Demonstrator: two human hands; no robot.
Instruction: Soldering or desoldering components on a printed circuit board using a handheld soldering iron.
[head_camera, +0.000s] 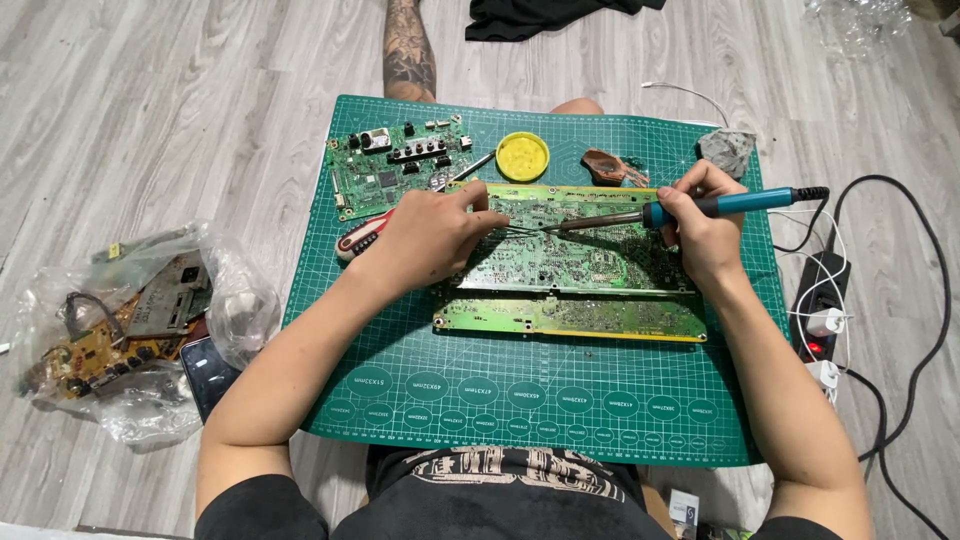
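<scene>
A large green circuit board lies solder side up on a green cutting mat. My right hand grips a teal-handled soldering iron, its tip resting on the board near the middle. My left hand holds thin metal tweezers that point at the same spot as the iron's tip. A second, narrower green board lies just in front of the large one.
A smaller circuit board, a round yellow tin, a red-handled screwdriver and a brown pad sit on the mat's far side. A plastic bag of boards lies at left. A power strip with cables is at right.
</scene>
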